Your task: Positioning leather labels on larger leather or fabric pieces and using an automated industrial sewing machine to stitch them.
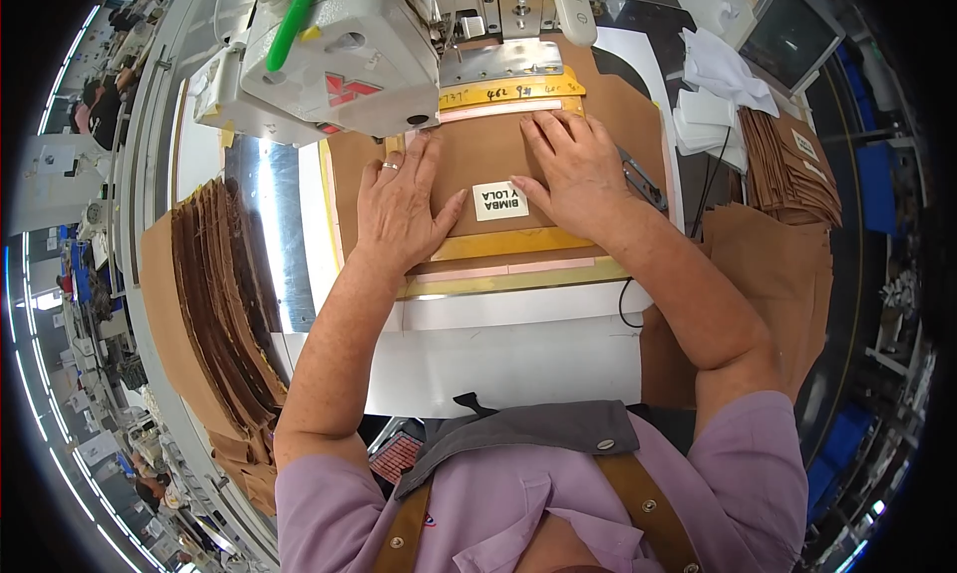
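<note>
A brown fabric panel [478, 159] with a pale rectangular label [500, 201] lies flat beneath the sewing machine [349, 55]. Yellow template strips [513, 243] run along its near and far sides. My left hand [404, 194] rests on the panel's left part, fingers stretched toward the machine, a ring on one finger. On the right, my right hand [576, 169] presses flat, its fingertips near the far yellow strip [508, 94] and its thumb at the label's edge. Neither hand grips anything. Small snips [643, 179] lie just right of my right hand.
Stacked brown panels [214, 294] stand at the left; more brown pieces [773, 274] and a folded pile [793, 169] lie at the right. White cloths [728, 70] and a monitor [793, 33] sit at the far right. A green-handled part [296, 20] hangs on the machine.
</note>
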Motion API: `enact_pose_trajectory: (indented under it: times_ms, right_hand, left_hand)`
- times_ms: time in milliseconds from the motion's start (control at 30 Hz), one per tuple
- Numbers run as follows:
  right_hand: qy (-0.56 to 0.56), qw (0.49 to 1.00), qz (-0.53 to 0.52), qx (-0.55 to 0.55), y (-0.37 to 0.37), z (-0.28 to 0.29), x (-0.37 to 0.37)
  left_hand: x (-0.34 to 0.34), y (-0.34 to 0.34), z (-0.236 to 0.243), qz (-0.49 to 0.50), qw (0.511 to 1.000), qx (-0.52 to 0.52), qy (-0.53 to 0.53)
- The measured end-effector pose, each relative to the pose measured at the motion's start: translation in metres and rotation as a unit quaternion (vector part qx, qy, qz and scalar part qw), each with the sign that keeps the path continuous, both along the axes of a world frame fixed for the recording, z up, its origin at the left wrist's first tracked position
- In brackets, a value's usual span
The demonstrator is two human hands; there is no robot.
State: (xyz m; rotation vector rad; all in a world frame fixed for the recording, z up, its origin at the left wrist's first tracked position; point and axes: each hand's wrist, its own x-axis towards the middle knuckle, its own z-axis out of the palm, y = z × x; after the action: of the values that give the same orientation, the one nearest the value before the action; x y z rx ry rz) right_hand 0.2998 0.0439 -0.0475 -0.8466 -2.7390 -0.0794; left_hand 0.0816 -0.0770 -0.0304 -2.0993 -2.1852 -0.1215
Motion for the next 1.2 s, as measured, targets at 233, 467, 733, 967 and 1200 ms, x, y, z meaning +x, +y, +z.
enact_pose_trajectory:
  times_ms: [233, 467, 733, 967, 1200]
  right_hand:
    - [-0.018, 1.000, 0.005, 0.003, -0.004, 0.001, -0.011]
    - [-0.026, 1.000, 0.013, 0.003, -0.007, 0.000, -0.022]
    - [-0.014, 0.999, 0.033, -0.007, -0.008, -0.001, -0.034]
    - [0.044, 0.998, 0.034, -0.007, -0.009, 0.000, -0.036]
    - [0.027, 0.999, 0.038, -0.004, -0.013, 0.000, -0.048]
  left_hand:
    - [-0.013, -0.004, 0.002, -0.024, 0.998, -0.002, 0.058]
    - [-0.021, -0.003, 0.000, -0.005, 0.996, -0.013, 0.093]
    - [-0.026, -0.001, 0.006, 0.020, 0.995, -0.025, 0.098]
    - [-0.041, -0.011, 0.002, 0.039, 0.995, -0.014, 0.093]
    - [-0.057, -0.020, 0.000, 0.050, 0.992, -0.007, 0.120]
